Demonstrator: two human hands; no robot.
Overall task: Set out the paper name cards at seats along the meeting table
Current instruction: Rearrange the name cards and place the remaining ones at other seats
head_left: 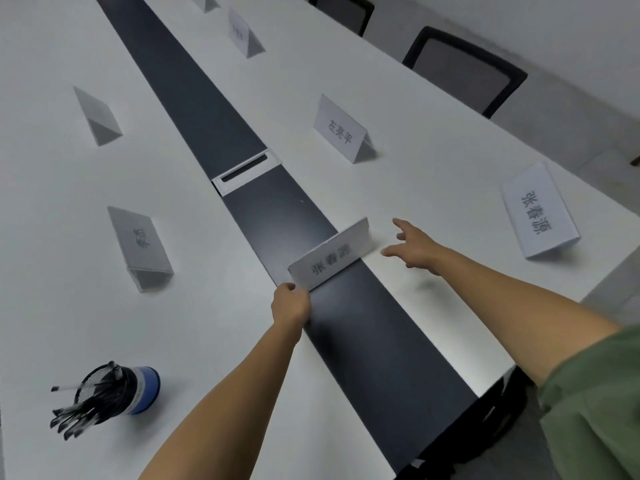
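Name card (334, 258) risked flopping
Left hand (291, 303) pinched one end; right hand (412, 245) hung spread, empty beside it; thin paper could buckle.

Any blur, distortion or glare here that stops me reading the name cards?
Head view: the held name card in the left hand is smeared, barely legible; the card near the right edge reads clearly; the farthest cards are soft. Head view: wide-angle lens skews the table edges; light is even, shadows soft, no harsh glare.
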